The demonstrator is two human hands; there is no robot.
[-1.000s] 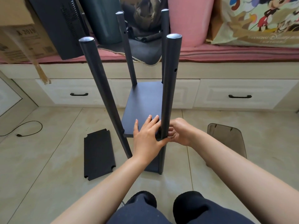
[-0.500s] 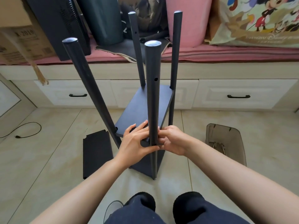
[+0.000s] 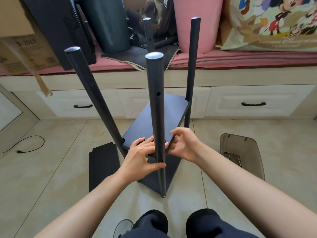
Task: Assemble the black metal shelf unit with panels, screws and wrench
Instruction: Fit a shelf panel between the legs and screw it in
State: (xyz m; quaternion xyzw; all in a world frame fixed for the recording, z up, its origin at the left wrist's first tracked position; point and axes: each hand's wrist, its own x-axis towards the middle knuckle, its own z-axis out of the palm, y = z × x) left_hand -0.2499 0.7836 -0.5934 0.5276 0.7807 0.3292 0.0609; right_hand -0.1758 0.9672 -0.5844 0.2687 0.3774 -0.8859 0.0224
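The black shelf unit stands on the tiled floor in front of me, its four poles pointing up. My left hand (image 3: 142, 157) grips the nearest pole (image 3: 156, 100), thumb across its front and fingers lying on the shelf panel (image 3: 154, 117). At the panel's near right edge, beside that pole, my right hand (image 3: 184, 145) pinches the panel with thumb above and fingers below. A lower panel (image 3: 171, 170) shows under my hands. Another panel (image 3: 103, 165) lies flat on the floor to the left. Whether a screw sits at the joint is hidden.
A brownish plastic tray (image 3: 247, 169) holding several screws (image 3: 234, 156) lies on the floor at the right. Drawer fronts (image 3: 253, 103) and a cushioned bench with boxes and bags close off the back. A black cable (image 3: 30, 143) lies at the far left. My knees (image 3: 171, 224) are at the bottom.
The shelf unit has turned, so the nearest pole now stands further left and the back poles have spread apart. My right hand has slid from the pole to the panel edge.
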